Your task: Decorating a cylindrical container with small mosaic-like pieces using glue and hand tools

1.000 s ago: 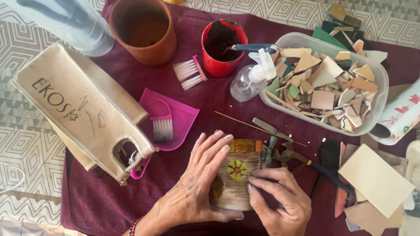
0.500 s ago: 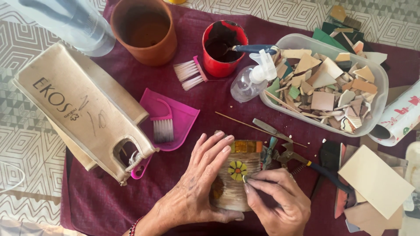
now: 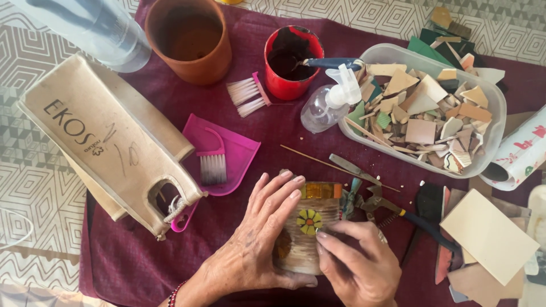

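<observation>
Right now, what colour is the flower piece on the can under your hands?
Yellow petals around a dark centre, on the flower piece of the can; the head view shows it, between both hands.

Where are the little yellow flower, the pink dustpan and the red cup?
yellow flower [image 3: 309, 221], head view, on its dark centre.
pink dustpan [image 3: 242, 149], head view, on the bare pan right of the brush.
red cup [image 3: 280, 86], head view, on its outer wall.

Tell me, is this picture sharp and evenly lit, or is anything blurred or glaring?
Head view: soft, even daylight with faint shadows and no harsh glare; the left hand, right hand and the flower-decorated can are sharp; the clear bottle at the top edge looks slightly blurred and is cut off by the frame.
</observation>
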